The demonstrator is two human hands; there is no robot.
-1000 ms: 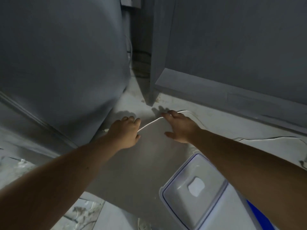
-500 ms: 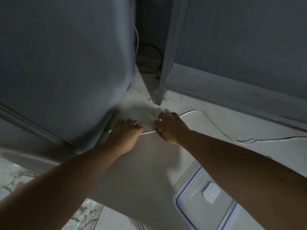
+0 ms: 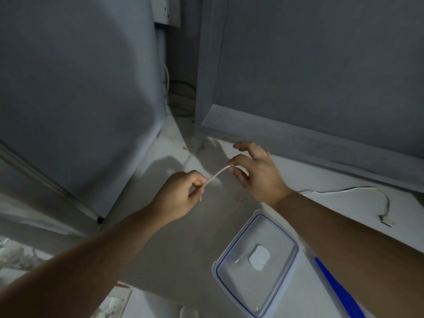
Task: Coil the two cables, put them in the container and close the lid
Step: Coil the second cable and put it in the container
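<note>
A thin white cable [image 3: 218, 174] stretches taut between my two hands, lifted off the pale floor. My left hand [image 3: 181, 196] pinches one end of it in a closed fist. My right hand [image 3: 257, 173] pinches the cable between thumb and forefinger, the other fingers spread. The rest of the cable [image 3: 344, 191] trails along the floor to the right and ends in a connector [image 3: 386, 222]. A clear plastic lid with a blue seal [image 3: 257, 262] lies flat on the floor under my right forearm. I cannot see a second cable or the container body.
A grey rounded appliance [image 3: 80, 88] stands at the left and a grey cabinet [image 3: 321, 76] at the right, with a narrow gap holding dark cords [image 3: 181, 92] between them. A blue strip [image 3: 337, 290] shows beside the lid.
Both hands have risen off the floor with the cable pinched between them. The right hand moved away to the right, stretching a short length taut.
</note>
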